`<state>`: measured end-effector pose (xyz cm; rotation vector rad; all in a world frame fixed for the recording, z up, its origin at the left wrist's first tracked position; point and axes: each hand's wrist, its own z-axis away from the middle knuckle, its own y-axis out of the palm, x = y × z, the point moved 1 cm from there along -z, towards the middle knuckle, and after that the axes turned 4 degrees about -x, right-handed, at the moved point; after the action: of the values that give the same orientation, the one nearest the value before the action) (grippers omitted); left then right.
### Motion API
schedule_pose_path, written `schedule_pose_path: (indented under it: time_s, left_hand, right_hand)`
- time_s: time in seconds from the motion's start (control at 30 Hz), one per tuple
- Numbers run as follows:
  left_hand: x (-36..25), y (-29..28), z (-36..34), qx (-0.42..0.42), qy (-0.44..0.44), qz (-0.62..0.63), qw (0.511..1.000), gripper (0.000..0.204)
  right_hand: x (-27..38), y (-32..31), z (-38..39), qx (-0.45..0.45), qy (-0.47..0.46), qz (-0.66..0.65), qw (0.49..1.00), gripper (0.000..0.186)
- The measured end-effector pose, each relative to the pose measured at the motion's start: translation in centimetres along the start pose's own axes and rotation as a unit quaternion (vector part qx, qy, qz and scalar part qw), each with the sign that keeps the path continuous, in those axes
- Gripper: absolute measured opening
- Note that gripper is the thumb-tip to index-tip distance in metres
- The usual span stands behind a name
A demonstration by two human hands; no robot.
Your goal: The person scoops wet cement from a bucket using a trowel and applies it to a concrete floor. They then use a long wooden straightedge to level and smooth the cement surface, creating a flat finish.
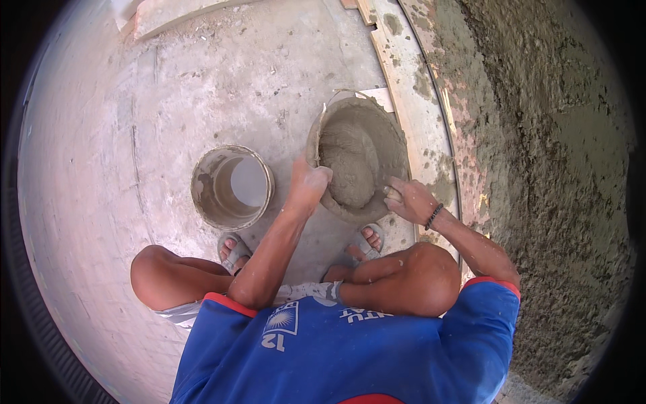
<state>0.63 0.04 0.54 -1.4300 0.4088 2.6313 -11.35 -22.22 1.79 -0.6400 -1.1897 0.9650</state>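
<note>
A large mortar-caked bucket [393,138] stands in front of my feet, with wet grey mortar [350,158] inside. My left hand [311,184] is closed on the bucket's left rim, thumb toward the inside. At the near right side of the same rim, my right hand [408,200] is curled into a fist, mortar smeared on its fingers. What the right fingers hold, if anything, is hidden. Left of my left forearm sits a smaller bucket [202,196] with a pale, watery-looking surface inside.
Along the right runs a mortar-splashed board [416,101], beside a broad rough wet-mortar surface [558,168]. A pale slab [171,15] lies at the far left on the dusty concrete floor [202,87]. My sandaled feet [233,250] are close to both buckets.
</note>
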Motion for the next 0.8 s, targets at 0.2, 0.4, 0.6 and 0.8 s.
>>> schedule_pose_path:
  time_s: [0.2,0.4,0.6,0.8]
  left_hand:
    - [0.7,-1.2,-0.6,-0.020,-0.012,-0.007,1.000,0.058]
    - [0.4,-0.6,-0.8,-0.033,-0.030,0.005,0.999,0.057]
    - [-0.2,0.1,-1.1,-0.025,-0.054,-0.030,0.998,0.062]
    - [-1.2,0.8,-1.5,-0.022,-0.050,-0.052,0.997,0.065]
  right_hand:
    - [-1.4,-1.5,-0.2,-0.018,0.033,0.027,0.999,0.028]
    - [-0.6,-8.0,-0.9,-0.044,0.058,0.016,0.997,0.028]
    - [0.2,-17.9,-4.7,-0.115,0.038,-0.012,0.993,0.034]
    - [-0.9,-28.6,-12.1,-0.136,0.017,-0.130,0.982,0.036]
